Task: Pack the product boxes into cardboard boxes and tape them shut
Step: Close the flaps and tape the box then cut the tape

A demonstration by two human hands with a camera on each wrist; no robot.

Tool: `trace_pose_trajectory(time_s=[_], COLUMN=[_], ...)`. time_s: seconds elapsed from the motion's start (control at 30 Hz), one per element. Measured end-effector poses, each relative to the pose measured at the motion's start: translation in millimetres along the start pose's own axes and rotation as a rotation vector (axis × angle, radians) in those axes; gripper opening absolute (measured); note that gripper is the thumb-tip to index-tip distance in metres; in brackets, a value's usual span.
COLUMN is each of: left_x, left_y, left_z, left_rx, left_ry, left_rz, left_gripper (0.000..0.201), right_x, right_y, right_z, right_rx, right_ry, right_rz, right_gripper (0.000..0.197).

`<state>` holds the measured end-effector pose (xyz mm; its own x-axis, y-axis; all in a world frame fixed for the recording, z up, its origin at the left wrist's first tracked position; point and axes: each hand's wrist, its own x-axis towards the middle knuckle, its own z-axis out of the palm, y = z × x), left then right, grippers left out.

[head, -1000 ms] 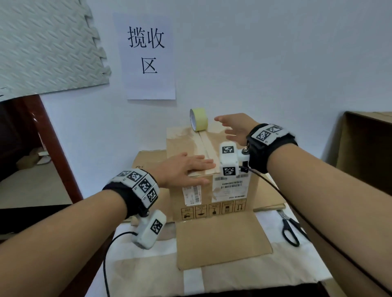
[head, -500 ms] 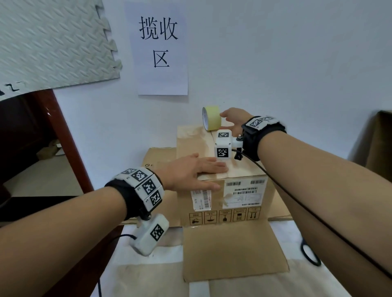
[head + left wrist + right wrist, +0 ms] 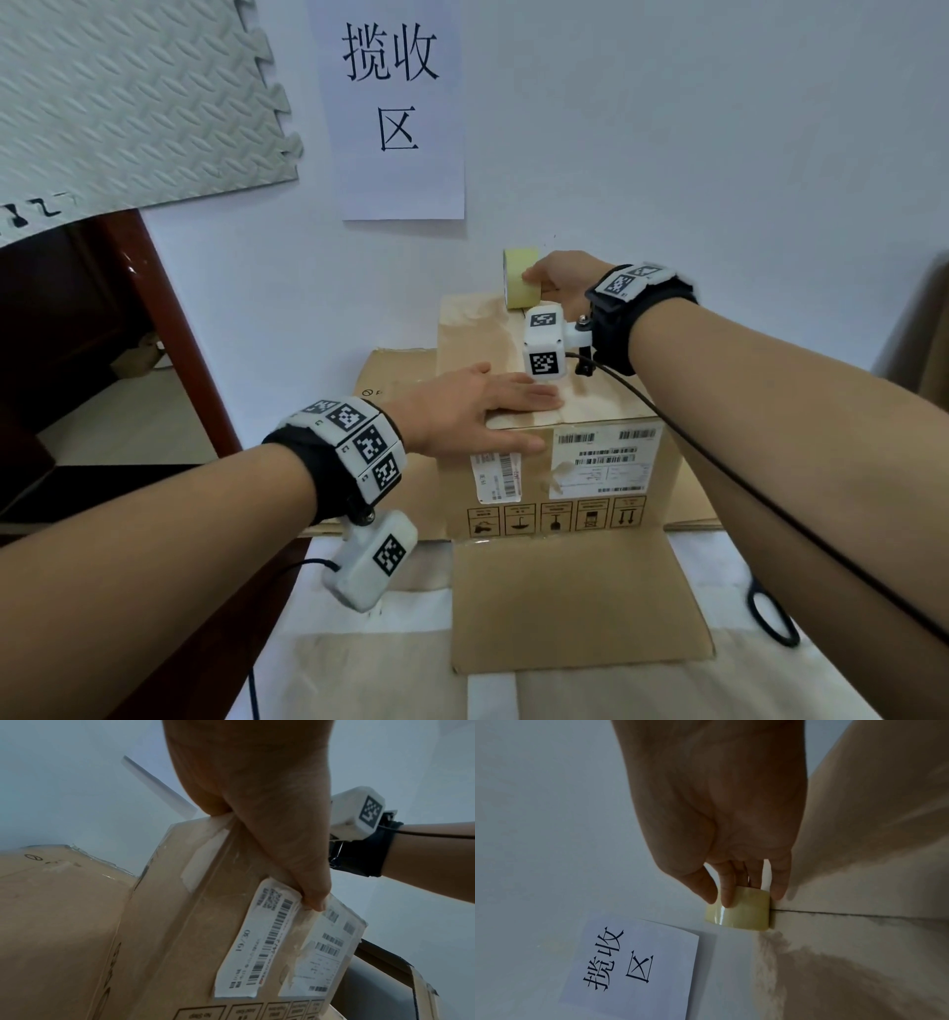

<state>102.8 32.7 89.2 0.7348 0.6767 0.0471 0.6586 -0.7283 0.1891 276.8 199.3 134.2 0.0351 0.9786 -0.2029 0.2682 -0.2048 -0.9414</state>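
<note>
The left hand (image 3: 464, 406) presses flat on the cardboard box (image 3: 565, 478), thumb over its front edge. At the box's far edge, the right hand (image 3: 560, 280) grips the tape roll (image 3: 521, 277); only the right wrist view shows fingers (image 3: 727, 892) curled round it.

One taped cardboard box (image 3: 560, 478), one tape roll (image 3: 521, 277), two barcode labels (image 3: 603, 465) (perhaps more).
</note>
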Motion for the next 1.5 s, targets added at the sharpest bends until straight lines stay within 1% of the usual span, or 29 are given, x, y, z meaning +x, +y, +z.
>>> trace_pose_trajectory(time_s=[0.07, 0.13, 0.2, 0.27, 0.4, 0.47, 0.63, 0.67, 0.73, 0.77, 0.8, 0.87, 0.9, 0.97, 1.03, 1.1, 1.23, 1.27, 1.33, 1.37, 1.4, 1.43, 1.5], left_x=[0, 0, 0, -1, -2, -2, 0, 1, 3, 3, 3, 3, 4, 4, 6, 6, 7, 8, 11, 12, 13, 13, 13], left_y=[1, 1, 1, 2, 5, 6, 2, 1, 0, -1, -2, -3, -3, -4, -4, -5, -6, -7, -10, -10, -12, -13, -16], left_z=[-1, -2, -3, -3, -5, -6, -4, -4, -4, -4, -4, -3, -3, -3, -3, -2, 1, 1, 1, 1, 2, 3, 5], left_rx=[0.010, 0.005, 0.000, 0.002, 0.002, -0.001, -0.022, -0.024, -0.026, -0.024, -0.022, -0.023, -0.023, -0.017, -0.011, -0.005, -0.002, -0.002, -0.002, 0.002, 0.005, 0.006, 0.002], left_ry=[-0.010, -0.008, -0.007, -0.014, -0.018, -0.019, -0.016, -0.018, -0.020, -0.020, -0.021, -0.028, -0.029, -0.028, -0.027, -0.025, -0.011, -0.003, 0.001, -0.005, -0.010, -0.013, -0.005], left_rz=[0.004, 0.005, -0.001, -0.011, -0.032, -0.027, -0.029, -0.031, -0.032, -0.029, -0.025, -0.020, -0.020, -0.017, -0.013, -0.016, -0.030, -0.036, -0.045, -0.048, -0.050, -0.049, -0.048], left_gripper=[0.056, 0.055, 0.055, 0.054, 0.052, 0.053, 0.050, 0.049, 0.049, 0.049, 0.048, 0.048, 0.048, 0.048, 0.049, 0.051, 0.053, 0.052, 0.053, 0.054, 0.055, 0.056, 0.056], right_x=[-15, -34, -47, -59, -72, -80, -85, -86, -90, -91, -94, -95, -95, -96, -98, -103, -117, -121, -129, -130, -131, -132, -134], right_y=[-5, -8, -10, -12, -12, -12, -6, -5, -2, 0, 2, 3, 4, 3, 3, 4, 8, 9, 9, 10, 11, 11, 12], right_z=[1, 1, 0, 1, -1, -6, -10, -9, -7, -7, -6, -8, -8, -8, -9, -9, -8, -7, -5, -4, -5, -6, -7], right_rx=[-0.020, -0.030, -0.004, -0.011, -0.020, -0.019, 0.023, 0.025, -0.021, -0.047, -0.058, -0.033, -0.026, -0.025, -0.001, -0.001, 0.061, 0.067, 0.030, 0.028, 0.027, 0.051, 0.075], right_ry=[-0.007, -0.032, -0.065, -0.066, 0.029, 0.048, 0.016, -0.007, -0.069, -0.091, -0.100, -0.109, -0.112, -0.098, -0.077, -0.089, -0.097, -0.115, -0.134, -0.129, -0.106, -0.086, -0.071], right_rz=[0.002, -0.009, -0.012, -0.020, -0.031, -0.035, -0.001, 0.017, 0.053, 0.059, 0.055, 0.055, 0.038, 0.012, -0.005, -0.016, 0.007, 0.018, 0.027, 0.029, 0.012, 0.002, -0.006], right_gripper=[0.020, 0.011, 0.009, 0.008, 0.019, 0.019, 0.002, 0.010, 0.033, 0.041, 0.044, 0.041, 0.032, 0.006, 0.009, 0.003, 0.007, 0.004, 0.022, 0.024, 0.016, 0.003, 0.013])
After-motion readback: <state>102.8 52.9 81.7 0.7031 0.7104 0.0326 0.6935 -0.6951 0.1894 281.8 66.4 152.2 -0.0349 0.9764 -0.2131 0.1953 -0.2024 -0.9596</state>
